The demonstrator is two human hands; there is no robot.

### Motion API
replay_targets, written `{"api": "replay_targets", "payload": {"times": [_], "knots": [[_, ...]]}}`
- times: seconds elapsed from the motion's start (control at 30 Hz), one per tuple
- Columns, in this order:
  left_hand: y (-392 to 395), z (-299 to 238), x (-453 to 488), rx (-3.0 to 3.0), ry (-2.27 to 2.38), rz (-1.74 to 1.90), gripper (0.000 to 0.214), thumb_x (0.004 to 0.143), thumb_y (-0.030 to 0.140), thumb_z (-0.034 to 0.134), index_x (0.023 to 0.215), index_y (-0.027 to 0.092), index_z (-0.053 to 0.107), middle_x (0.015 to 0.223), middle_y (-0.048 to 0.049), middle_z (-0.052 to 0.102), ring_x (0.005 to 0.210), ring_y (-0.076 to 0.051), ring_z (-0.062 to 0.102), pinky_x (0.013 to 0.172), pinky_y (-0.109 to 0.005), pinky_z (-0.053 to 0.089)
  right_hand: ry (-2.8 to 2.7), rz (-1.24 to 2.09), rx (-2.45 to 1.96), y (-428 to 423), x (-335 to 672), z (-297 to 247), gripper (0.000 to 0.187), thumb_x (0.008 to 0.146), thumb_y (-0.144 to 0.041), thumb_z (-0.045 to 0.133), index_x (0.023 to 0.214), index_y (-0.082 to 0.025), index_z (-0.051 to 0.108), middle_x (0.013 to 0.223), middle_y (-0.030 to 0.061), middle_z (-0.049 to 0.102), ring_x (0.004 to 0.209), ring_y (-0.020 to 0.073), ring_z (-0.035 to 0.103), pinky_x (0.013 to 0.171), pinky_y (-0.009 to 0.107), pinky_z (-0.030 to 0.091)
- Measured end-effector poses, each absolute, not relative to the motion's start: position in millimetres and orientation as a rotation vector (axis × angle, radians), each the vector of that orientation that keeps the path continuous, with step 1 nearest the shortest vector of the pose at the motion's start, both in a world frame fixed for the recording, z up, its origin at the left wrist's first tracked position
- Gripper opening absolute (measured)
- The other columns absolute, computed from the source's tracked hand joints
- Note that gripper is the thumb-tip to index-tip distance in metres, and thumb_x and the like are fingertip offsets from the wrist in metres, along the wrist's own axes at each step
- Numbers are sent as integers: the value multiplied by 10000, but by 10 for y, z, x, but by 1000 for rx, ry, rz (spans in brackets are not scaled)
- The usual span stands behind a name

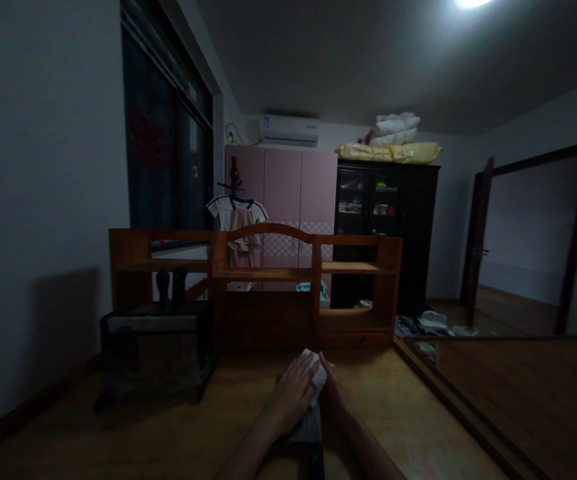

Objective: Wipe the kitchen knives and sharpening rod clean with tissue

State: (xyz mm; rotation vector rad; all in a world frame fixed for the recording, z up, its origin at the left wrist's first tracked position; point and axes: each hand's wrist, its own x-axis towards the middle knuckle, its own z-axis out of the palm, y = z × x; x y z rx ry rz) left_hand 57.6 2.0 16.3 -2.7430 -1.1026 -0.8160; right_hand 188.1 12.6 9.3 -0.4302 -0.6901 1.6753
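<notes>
Both my hands meet low in the middle of the view, over a wooden desk top (178,427). Between them is a white cloth (315,380), bunched up, with its tip poking out above the fingers. My left hand (291,395) lies over the cloth with its fingers curled onto it. Pressed against the cloth's right side, my right hand (332,397) has its fingers closed on it. Part of the cloth hangs down between my wrists. The room is dim.
A wooden shelf unit (263,272) stands at the desk's back edge. A dark stool-like stand (156,347) sits at the left. Behind are a clothes rack with garments (237,217), pink wardrobes (288,193), a dark cabinet (383,220) with bedding on top, and an open doorway (523,247) at the right.
</notes>
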Motion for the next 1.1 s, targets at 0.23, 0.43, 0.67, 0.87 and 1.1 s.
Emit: {"api": "replay_targets", "payload": {"times": [0.23, 0.43, 0.67, 0.87, 1.1], "knots": [[198, -64, 532, -2609, -1337, -936, 502, 966, 368, 194, 1453, 245, 208, 1513, -16, 210, 1394, -192, 144, 1136, -435, 230, -741, 1646, -463, 100, 1884, 123, 365, 613, -466, 752, 849, -190, 711, 799, 32, 722, 804, 199, 657, 820, 313, 472], [251, -122, 514, -2575, -1372, -975, 540, 963, 372, 207, 1466, 185, 152, 1524, -67, 131, 1397, -209, 100, 1138, -450, 218, -788, 1595, -504, 28, 1868, 158, 356, 630, -490, 729, 838, -201, 718, 756, 29, 719, 687, 188, 652, 751, 318, 490], [11, 121, 589, -2765, -1073, -781, 498, 972, 333, 203, 1459, 327, 98, 1533, 22, 98, 1395, -170, 135, 1134, -414, 238, -826, 1573, -461, -61, 1909, 215, 462, 621, -529, 722, 938, -194, 692, 870, 48, 714, 1012, 247, 610, 932, 393, 421], [81, 40, 596, -2679, -1241, -788, 497, 971, 349, 174, 1460, 328, 90, 1532, 17, 105, 1401, -194, 95, 1134, -469, 185, -860, 1545, -463, -56, 1925, 244, 498, 620, -550, 710, 998, -226, 671, 838, 22, 712, 968, 219, 625, 967, 395, 397], [304, -211, 499, -2611, -1432, -898, 518, 967, 372, 157, 1466, 231, 157, 1525, -25, 142, 1399, -199, 84, 1143, -440, 186, -821, 1628, -513, -49, 1904, 271, 495, 624, -583, 695, 913, -181, 694, 678, 37, 699, 709, 208, 658, 761, 349, 507]]}}
